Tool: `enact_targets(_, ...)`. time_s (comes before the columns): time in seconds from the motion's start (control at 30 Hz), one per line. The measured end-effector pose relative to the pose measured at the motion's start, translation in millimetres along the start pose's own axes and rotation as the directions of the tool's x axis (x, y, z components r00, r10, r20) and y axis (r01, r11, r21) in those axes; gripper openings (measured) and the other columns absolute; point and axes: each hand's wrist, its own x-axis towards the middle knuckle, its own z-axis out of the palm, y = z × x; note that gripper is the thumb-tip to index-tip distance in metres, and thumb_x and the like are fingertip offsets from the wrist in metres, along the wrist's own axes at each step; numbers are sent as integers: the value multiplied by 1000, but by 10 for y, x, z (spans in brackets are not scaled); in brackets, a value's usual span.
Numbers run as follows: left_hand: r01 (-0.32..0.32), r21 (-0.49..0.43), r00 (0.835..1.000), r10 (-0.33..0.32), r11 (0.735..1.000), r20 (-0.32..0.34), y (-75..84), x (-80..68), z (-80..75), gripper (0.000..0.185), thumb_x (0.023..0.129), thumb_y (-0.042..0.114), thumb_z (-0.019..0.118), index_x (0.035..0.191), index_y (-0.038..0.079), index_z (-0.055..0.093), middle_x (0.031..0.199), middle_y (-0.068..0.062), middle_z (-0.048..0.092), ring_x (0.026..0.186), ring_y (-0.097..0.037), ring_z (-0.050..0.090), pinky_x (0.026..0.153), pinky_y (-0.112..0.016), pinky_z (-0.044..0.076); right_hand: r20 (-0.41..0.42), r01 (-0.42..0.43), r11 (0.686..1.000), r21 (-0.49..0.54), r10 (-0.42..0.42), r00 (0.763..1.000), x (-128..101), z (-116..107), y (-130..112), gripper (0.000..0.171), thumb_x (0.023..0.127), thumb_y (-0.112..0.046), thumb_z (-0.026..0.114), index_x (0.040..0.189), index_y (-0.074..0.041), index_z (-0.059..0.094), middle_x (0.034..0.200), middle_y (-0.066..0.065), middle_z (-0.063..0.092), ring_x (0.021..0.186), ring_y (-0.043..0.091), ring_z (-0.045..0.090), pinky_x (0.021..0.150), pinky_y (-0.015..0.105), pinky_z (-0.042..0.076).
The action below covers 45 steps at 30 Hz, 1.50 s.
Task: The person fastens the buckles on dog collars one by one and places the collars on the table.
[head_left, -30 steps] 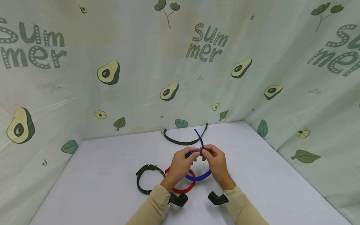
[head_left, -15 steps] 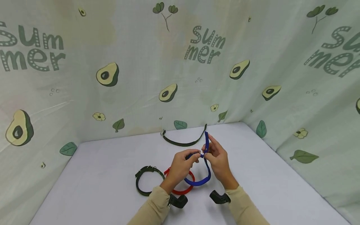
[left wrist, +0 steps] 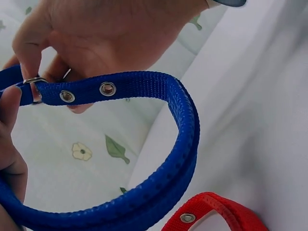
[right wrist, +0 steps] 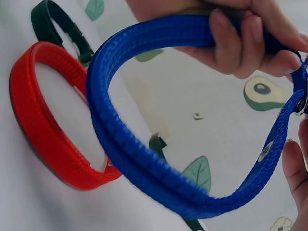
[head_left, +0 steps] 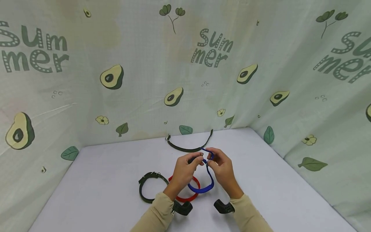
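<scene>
A blue webbing collar (head_left: pixel 206 183) with metal eyelets is held above the table in both hands. My left hand (head_left: pixel 187 167) pinches its buckle end, and my right hand (head_left: pixel 221 165) pinches the strap tip, bent into a small loop by the buckle. The left wrist view shows the blue collar (left wrist: pixel 159 144) curving down from a metal ring. In the right wrist view the blue collar (right wrist: pixel 144 159) hangs as a loop, with fingers (right wrist: pixel 240 43) curled round its top. A red collar (head_left: pixel 185 196) lies buckled on the table under the hands.
A dark green buckled collar (head_left: pixel 148 187) lies left of the red one. An unbuckled dark green collar (head_left: pixel 188 146) lies at the back by the cloth wall. Avocado-print cloth walls stand at the back and both sides of the white table (head_left: pixel 275 180).
The strap tip stood upright above my right hand; now it is bent over towards the buckle in a small loop. Both hands stayed at the same place above the table.
</scene>
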Motion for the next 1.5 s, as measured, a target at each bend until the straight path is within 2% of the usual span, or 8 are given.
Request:
enact_targets(0.17,25,-47,999,-26,999,-29,27,-1,-6,29,98,27,66,122,12,72,88,-1,73,79,-21,56,67,-25,48,-26,61,995,-74,-63,998,1,37,-246,29,89,17,58,116,7,65,93,18,62,80,18,61,76,19,52)
enact_targets(0.33,44,-53,997,-47,998,-55,157,-15,2,25,98,17,66,119,5,72,86,-5,73,76,-17,53,66,-22,45,-59,134,982,-134,-143,988,19,38,-233,22,88,20,57,102,8,68,92,17,67,78,26,64,73,17,51)
enact_targets(0.53,5,-55,998,-8,998,-56,378,-77,-11,26,98,12,66,118,-3,70,87,-9,74,79,-19,57,67,-21,48,-107,226,948,-225,-255,961,27,49,-213,26,83,23,57,98,9,71,85,17,69,70,15,60,67,14,49)
enact_targets(0.8,39,-49,998,-41,998,-50,84,19,22,25,97,19,69,118,6,73,88,-5,74,81,-16,60,69,-22,50,-95,393,867,-307,-439,893,48,47,10,31,76,24,58,94,5,74,81,12,67,65,17,55,62,14,45)
enact_targets(0.97,15,-70,999,-17,997,-33,27,24,11,28,94,27,72,116,10,74,89,-3,74,83,-16,65,71,-24,53,-56,469,805,-362,-521,851,45,54,170,32,78,17,59,98,0,76,83,7,66,66,14,53,56,23,45)
enact_targets(1.13,20,-79,1000,-19,997,7,28,14,-6,32,94,32,72,118,10,71,94,-1,74,86,-16,67,73,-27,56,-35,453,831,-323,-489,872,7,104,56,32,77,20,60,103,7,74,84,10,65,64,14,52,56,16,43)
enact_targets(1.33,30,-108,999,-29,994,18,15,20,-2,29,100,30,63,118,8,66,90,-3,73,72,-19,59,60,-23,46,-24,412,863,-291,-437,899,-25,145,-181,33,76,24,61,105,13,70,86,16,64,67,17,54,60,15,44)
enact_targets(1.5,64,-163,997,-56,985,58,16,16,22,27,103,24,58,119,2,56,87,-10,70,71,-18,58,58,-21,43,-26,299,920,-252,-315,949,-41,115,-216,27,82,17,65,108,9,70,92,15,66,78,19,58,68,16,47)
